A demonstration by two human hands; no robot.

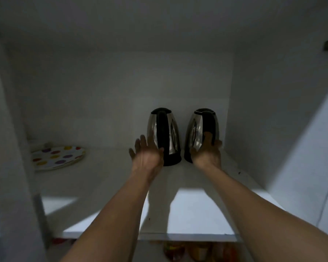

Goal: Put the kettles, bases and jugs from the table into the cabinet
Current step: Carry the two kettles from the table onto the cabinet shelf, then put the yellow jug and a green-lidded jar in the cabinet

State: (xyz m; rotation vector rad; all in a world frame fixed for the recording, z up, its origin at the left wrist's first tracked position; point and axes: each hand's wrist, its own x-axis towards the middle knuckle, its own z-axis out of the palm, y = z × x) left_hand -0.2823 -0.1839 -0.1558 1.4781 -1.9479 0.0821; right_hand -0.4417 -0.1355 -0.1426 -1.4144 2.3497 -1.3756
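Lower shelf: below the near edge of the shelf [197,210] I see blurred jars [180,251], too dim to make out.
Shelf: white, inside the cabinet [273,91]; my two bare forearms reach over it toward the far right.
My left hand [147,157]: open, fingers spread, palm turned toward the left kettle [164,136]; the thumb touches its lower side, nothing is gripped.
My right hand [207,151]: wrapped around the black handle low on the right kettle [202,133], fingers curled behind it.
Left kettle: upright on the shelf, steel body, black handle facing me, black lid and base ring.
Right kettle: upright just beside the left one, a narrow gap between them, near the cabinet's right wall.
Plates [58,157]: a small stack with coloured dots, far left on the same shelf, well apart from the kettles.
Back wall: plain white, just behind both kettles.
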